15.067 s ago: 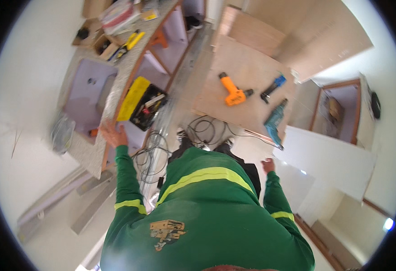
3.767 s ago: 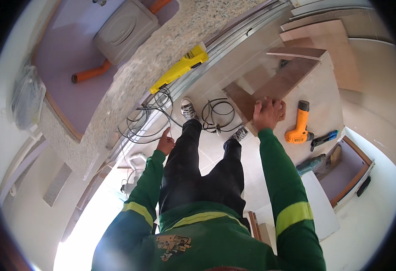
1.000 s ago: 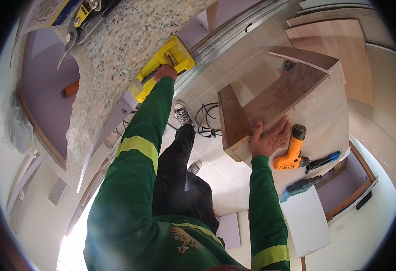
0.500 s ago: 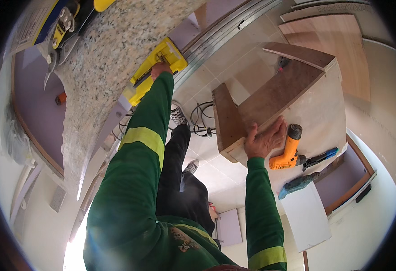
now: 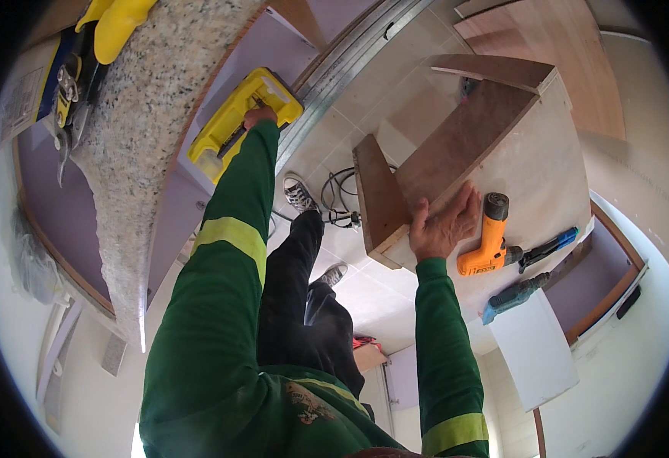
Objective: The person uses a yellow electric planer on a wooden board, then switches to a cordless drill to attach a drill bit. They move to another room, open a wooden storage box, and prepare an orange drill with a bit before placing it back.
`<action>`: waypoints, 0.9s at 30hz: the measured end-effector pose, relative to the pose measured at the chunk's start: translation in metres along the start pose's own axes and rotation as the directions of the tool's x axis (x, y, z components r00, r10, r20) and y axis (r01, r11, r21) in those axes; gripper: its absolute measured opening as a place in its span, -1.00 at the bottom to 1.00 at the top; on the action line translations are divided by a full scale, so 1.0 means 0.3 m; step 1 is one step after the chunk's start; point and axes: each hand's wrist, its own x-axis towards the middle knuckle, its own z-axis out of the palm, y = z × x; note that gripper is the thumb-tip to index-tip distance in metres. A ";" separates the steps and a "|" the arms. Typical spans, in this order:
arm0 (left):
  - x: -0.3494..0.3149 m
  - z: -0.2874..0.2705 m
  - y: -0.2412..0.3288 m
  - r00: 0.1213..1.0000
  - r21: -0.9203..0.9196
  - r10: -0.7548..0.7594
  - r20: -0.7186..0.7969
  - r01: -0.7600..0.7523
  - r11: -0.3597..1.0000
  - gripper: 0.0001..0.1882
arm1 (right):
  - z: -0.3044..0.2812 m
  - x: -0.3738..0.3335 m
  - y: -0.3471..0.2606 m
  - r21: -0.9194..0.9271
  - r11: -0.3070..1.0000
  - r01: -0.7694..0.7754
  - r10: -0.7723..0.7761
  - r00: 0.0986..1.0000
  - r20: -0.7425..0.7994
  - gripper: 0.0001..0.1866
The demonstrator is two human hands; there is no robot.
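At the yellow plastic tool tray (image 5: pixel 287 109) by the stone counter, my left hand (image 5: pixel 260 116) reaches in with its fingers curled closed. A small metallic piece shows at the fingertips, but what they grip is mostly hidden. A dark bar runs along the tray near my wrist. My right hand (image 5: pixel 447 226) rests with fingers stretched out on the pale top face of a wooden box (image 5: pixel 529 156), near its edge. Just right of this hand lies an orange cordless drill (image 5: pixel 488 248), and beside it a blue and black tool (image 5: pixel 550 249) and a teal power tool (image 5: pixel 515 296).
A granite counter (image 5: pixel 163 84) with a jagged edge fills the upper left, carrying yellow-handled snips (image 5: pixel 67 99). A metal rail (image 5: pixel 342 65) crosses behind the tray. Black cable (image 5: pixel 339 187) lies on the tiles near my shoe (image 5: pixel 299 192). Wooden boards (image 5: pixel 544 57) lean at the upper right.
The view has shifted slightly, so the counter and tray sit farther left in it. My left hand stays at the tray, and my right hand stays flat on the box.
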 end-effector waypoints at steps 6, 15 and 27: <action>0.078 -0.028 -0.030 0.976 0.022 0.141 0.167 -0.147 0.989 -0.35 | -0.002 0.003 -0.003 -0.008 1.000 -0.010 0.010 1.000 -0.007 0.03; 0.005 -0.099 -0.034 0.946 0.126 0.236 0.220 -0.268 0.955 -0.33 | -0.001 0.001 -0.006 -0.038 0.999 -0.015 0.015 1.000 0.002 0.03; 0.074 0.020 -0.177 0.929 0.222 0.359 -0.088 -0.333 0.916 -0.65 | 0.025 -0.013 0.014 0.017 0.999 0.033 -0.033 0.999 -0.040 0.04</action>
